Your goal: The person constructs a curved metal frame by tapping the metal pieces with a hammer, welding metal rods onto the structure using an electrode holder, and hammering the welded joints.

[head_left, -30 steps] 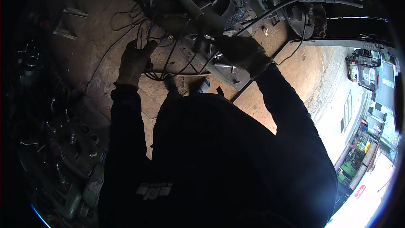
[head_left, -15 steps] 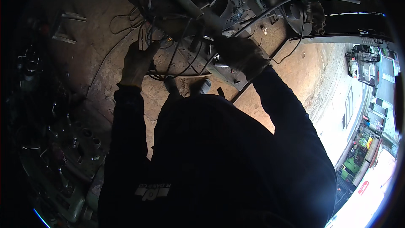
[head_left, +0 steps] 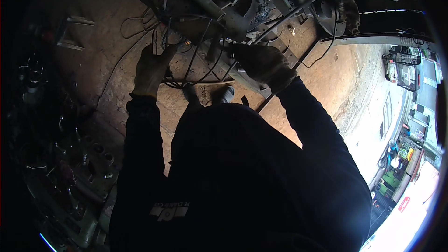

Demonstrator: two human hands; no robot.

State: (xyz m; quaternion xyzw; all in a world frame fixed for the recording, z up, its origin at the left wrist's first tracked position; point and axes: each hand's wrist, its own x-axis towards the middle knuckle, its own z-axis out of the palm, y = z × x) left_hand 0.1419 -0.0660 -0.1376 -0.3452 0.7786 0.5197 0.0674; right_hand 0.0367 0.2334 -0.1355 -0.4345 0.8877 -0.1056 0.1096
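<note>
My left hand (head_left: 150,72), in a pale work glove, is closed around the left side of a frame of thin bent metal rods (head_left: 192,56). Its thumb points up and inward, and rod ends stick up beside the fingers. On the right, my gloved right hand (head_left: 266,65) reaches inward over the frame's right side, fingers curled. A short dark piece (head_left: 213,50) lies just beyond its fingertips; shadow hides what those fingers grip. Behind both hands stands a dark metal assembly with a tube (head_left: 205,2) and a round rim.
Cable (head_left: 133,28) loops over the brown floor at left, near a small metal bracket (head_left: 74,32). A cluttered bench of metal parts (head_left: 70,172) fills the lower left. A round dark disc (head_left: 326,18) and a hose (head_left: 308,4) are at upper right. A bright doorway opens at right.
My right hand has shifted slightly left, and the dark piece by its fingertips has moved left with it. My left hand stays in place on the rod frame.
</note>
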